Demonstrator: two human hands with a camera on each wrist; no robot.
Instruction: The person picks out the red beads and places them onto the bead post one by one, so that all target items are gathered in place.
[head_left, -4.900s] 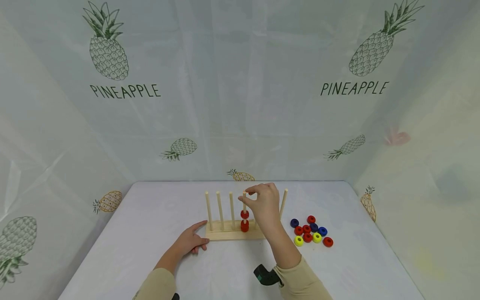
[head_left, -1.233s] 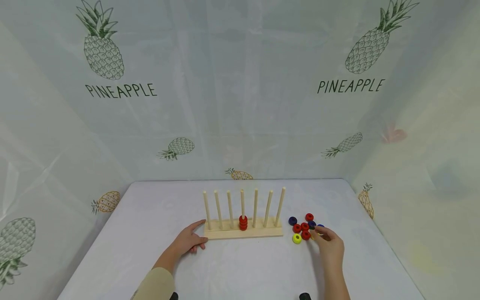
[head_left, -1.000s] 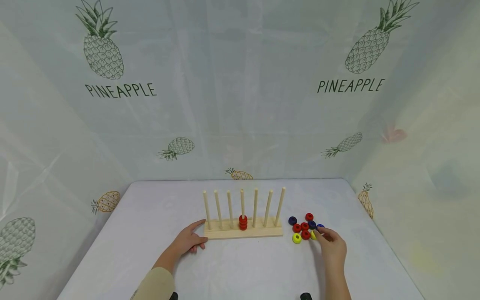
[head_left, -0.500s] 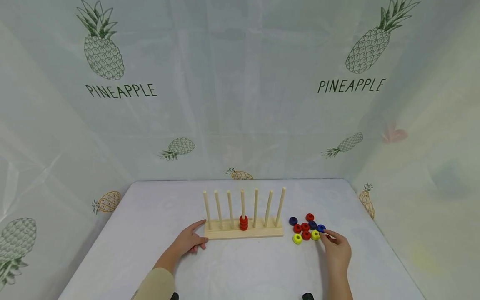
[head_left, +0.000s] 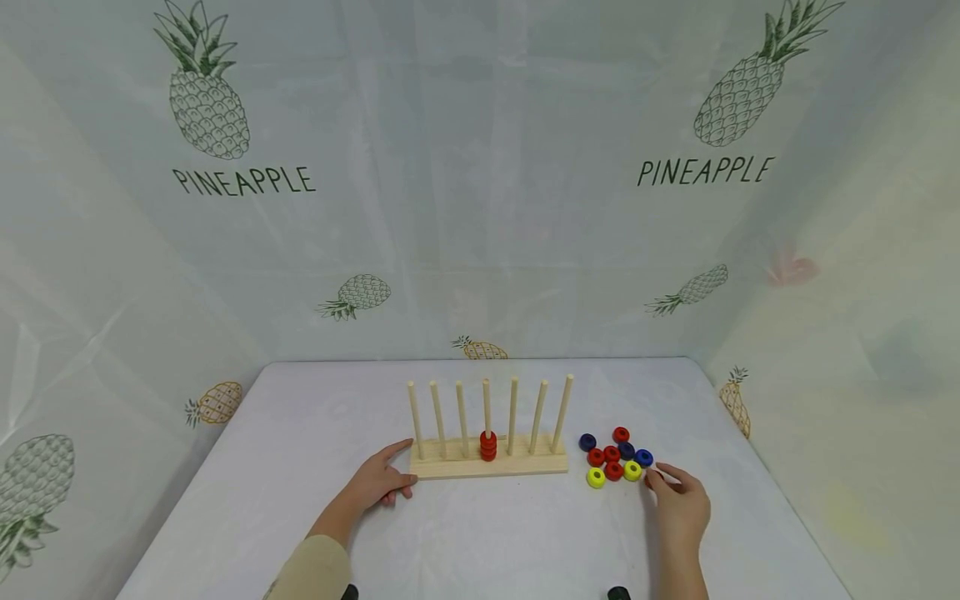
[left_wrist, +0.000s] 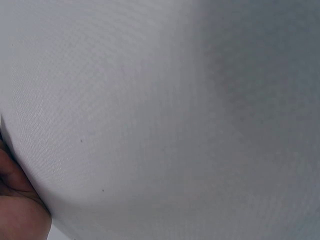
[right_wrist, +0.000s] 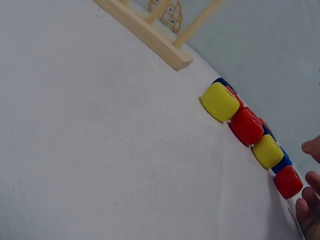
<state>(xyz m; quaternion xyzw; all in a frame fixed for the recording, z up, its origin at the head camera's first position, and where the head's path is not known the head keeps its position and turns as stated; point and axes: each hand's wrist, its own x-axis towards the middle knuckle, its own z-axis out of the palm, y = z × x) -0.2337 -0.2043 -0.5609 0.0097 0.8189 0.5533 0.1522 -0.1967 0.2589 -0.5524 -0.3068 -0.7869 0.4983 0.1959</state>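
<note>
A wooden peg rack [head_left: 490,471] stands mid-table with several upright pegs; red beads [head_left: 488,447] are stacked on its middle peg. My left hand [head_left: 373,482] grips the rack's left end, forefinger at the back corner and thumb at the front one. To the right of the rack, my right hand [head_left: 681,504] reaches to the edge of a group of loose beads, thumb and forefinger slightly parted. Right beside its fingers sits a red bead [right_wrist: 288,181], with a gap to the fingertips in the right wrist view. The head view mostly hides that bead behind the hand.
Loose beads lie close together: yellow beads [head_left: 596,477], red beads [head_left: 613,471] and blue beads [head_left: 643,457]. The white tablecloth [head_left: 480,542] runs back to a pineapple-print curtain [head_left: 450,208]. The left wrist view is mostly blurred pale cloth [left_wrist: 150,125].
My right hand has left the rack's middle peg, where the beads now sit low together, and gone right to the loose beads, then drifted slightly right and forward-down. The left hand has stayed put.
</note>
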